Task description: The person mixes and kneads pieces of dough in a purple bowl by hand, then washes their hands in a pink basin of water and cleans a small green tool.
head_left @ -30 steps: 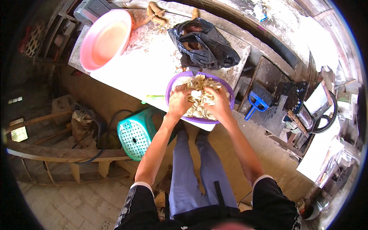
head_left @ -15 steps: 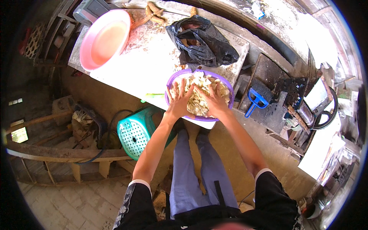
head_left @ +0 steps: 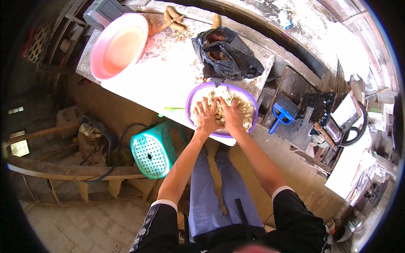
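Note:
Pale, thin slices (head_left: 246, 110) of what looks like a root vegetable lie in a round basin with a purple rim (head_left: 256, 105), at the table's near edge. My left hand (head_left: 206, 121) presses on the slices in the left half of the basin, fingers spread and pointing away from me. Close beside it, my right hand (head_left: 233, 117) lies on the slices with its fingers stretched out. Neither hand is closed round anything. Just behind the basin sits a crumpled black plastic bag (head_left: 232, 55), open at the top, with brownish pieces inside.
A large pink basin (head_left: 95, 50) stands at the table's far left, beside several long brown roots (head_left: 175, 19). A light green strip (head_left: 173, 111) lies left of the purple basin. Below is a teal stool (head_left: 149, 156). To the right rests a blue-handled brush (head_left: 283, 114).
Both hands have moved closer together over the slices. The slices sit less heaped, and more of the basin's pale inner wall shows. The whole view has shifted slightly.

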A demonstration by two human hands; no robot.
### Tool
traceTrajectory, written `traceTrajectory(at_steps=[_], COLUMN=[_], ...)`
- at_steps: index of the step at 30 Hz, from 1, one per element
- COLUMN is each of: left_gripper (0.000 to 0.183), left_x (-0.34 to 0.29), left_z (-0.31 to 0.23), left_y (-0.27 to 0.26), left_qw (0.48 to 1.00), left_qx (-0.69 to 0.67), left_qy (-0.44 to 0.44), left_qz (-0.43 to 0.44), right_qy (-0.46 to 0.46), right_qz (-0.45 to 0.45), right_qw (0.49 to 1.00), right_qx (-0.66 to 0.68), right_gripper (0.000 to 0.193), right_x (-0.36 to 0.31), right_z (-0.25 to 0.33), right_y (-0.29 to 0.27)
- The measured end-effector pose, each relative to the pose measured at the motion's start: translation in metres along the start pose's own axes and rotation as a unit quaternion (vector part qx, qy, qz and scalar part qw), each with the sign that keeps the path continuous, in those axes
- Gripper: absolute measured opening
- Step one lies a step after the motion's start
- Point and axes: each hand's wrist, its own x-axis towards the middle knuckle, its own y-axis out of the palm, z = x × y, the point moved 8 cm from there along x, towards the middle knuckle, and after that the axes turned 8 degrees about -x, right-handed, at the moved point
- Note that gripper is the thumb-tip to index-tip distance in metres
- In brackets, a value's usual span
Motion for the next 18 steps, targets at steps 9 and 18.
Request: traceTrajectory(at_steps=[9, 18], left_gripper=[0.101, 0.077], left_x=[0.011, 0.004], left_z=[0.011, 0.000], left_y=[0.002, -0.026], left_qw=[0.999, 0.989], left_qx=[-0.037, -0.098], left_qy=[-0.016, 0.065], left_qz=[-0.004, -0.094], right_qy=[0.007, -0.042], right_qz=[-0.036, -0.134], right_qw=[0.999, 0.989], right_qx=[0.002, -0.035], right_gripper=[0.058, 0.036], right_x=[0.010, 0.002], right_z=[-0.001, -0.001], right_y=[0.001, -0.010])
